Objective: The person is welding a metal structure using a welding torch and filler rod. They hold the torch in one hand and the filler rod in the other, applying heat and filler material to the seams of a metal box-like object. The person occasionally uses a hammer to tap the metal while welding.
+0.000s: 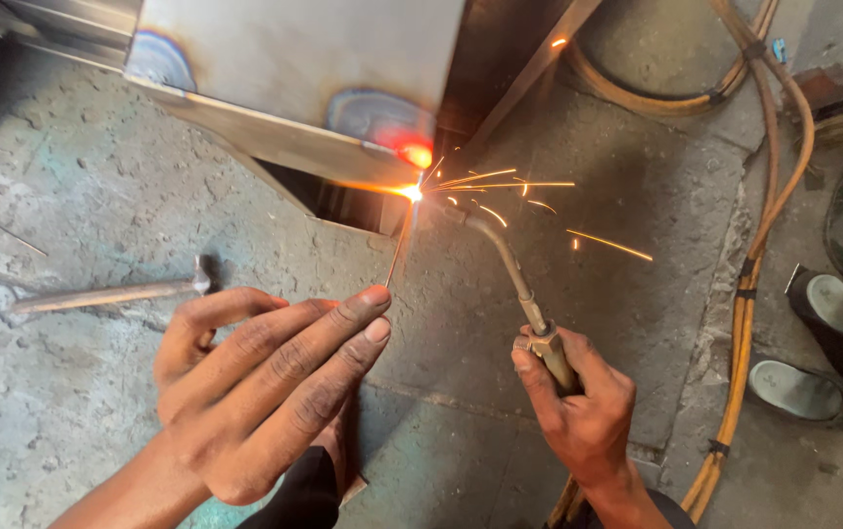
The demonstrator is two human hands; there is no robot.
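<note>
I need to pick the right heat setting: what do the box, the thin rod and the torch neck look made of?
Box: looks like bare sheet steel, dull grey, with bluish heat tint and a red-hot glowing corner.
Thin rod in the left hand: a bare metal wire; alloy unclear.
Torch neck in the right hand: yellowish, probably brass or copper.

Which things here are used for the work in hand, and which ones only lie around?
In use:
- left hand pinching a thin filler rod
- right hand gripping the gas torch
- metal box, glowing at its corner

Lying about:
- hammer on the concrete floor
- coiled orange hoses
- pair of sandals
</note>
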